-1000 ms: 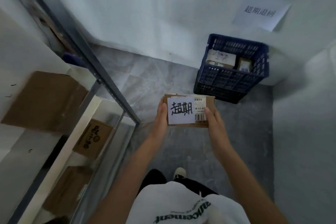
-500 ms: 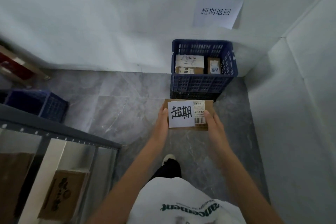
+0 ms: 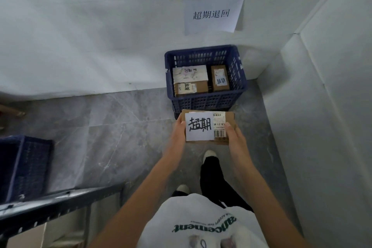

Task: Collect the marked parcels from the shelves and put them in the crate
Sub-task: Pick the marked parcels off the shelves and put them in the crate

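Observation:
I hold a flat brown cardboard parcel (image 3: 207, 127) in front of me; a white sheet with black handwritten characters and a barcode label cover its top. My left hand (image 3: 178, 134) grips its left edge and my right hand (image 3: 234, 137) grips its right edge, thumbs on top. Just beyond the parcel a dark blue plastic crate (image 3: 205, 100) stands on the floor against the wall. Inside it lie three marked parcels: a white one (image 3: 190, 73), a brown one (image 3: 190, 87) and a smaller brown one (image 3: 219, 80).
A white paper sign (image 3: 211, 15) with printed characters hangs on the wall above the crate. A white wall (image 3: 322, 127) closes the right side. A second dark blue crate (image 3: 24, 167) stands at the left, and a dark metal shelf rail (image 3: 60, 201) crosses the lower left. Grey tiled floor lies between.
I have turned away from the shelves and walked towards the crate, which now sits straight ahead and closer. The shelf has slid to the lower left. Both hands kept their hold on the parcel.

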{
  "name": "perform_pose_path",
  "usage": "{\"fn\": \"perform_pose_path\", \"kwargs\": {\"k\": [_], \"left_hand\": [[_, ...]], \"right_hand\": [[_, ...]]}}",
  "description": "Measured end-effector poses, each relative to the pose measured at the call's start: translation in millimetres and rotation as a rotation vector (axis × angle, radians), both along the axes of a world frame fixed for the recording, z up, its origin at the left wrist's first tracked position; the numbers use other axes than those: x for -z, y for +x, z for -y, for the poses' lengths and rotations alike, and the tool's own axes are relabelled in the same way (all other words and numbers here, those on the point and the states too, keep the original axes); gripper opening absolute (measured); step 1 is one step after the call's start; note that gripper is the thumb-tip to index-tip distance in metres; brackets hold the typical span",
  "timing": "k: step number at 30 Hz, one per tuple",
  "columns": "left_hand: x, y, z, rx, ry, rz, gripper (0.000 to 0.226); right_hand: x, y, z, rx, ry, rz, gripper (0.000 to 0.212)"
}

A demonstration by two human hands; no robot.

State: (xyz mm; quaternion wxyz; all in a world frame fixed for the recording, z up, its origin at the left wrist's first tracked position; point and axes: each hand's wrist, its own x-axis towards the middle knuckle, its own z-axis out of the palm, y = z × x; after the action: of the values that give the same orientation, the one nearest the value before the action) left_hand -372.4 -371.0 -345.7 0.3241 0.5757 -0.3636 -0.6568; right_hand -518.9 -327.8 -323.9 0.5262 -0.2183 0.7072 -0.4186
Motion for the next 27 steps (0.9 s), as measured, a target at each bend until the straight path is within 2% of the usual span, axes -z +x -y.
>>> {"fn": "perform_pose_path", "kwargs": {"k": [8,11,15,20,27], "left_hand": [[6,-76,95,-0.075,0.109,0.013,0.045],[22,-96,126,-0.096,0.119,0.027,0.059],[24,-113,158,-0.162,0.133,0.043,0.039],[50,-121,201,-0.185,0.273,0.06,0.037],[78,-144,264,-0.133,0.4,0.082,0.039]], "right_hand": [[15,-82,108,-0.072,0.055,-0.002,0.046],[21,-106,146,-0.099,0.061,0.006,0.041],[36,-121,182,-0.103,0.096,0.02,0.035],[64,-133,215,-0.087,0.202,0.039,0.042],[96,-154,265,-0.036,0.237,-0.007,0.04]]}}
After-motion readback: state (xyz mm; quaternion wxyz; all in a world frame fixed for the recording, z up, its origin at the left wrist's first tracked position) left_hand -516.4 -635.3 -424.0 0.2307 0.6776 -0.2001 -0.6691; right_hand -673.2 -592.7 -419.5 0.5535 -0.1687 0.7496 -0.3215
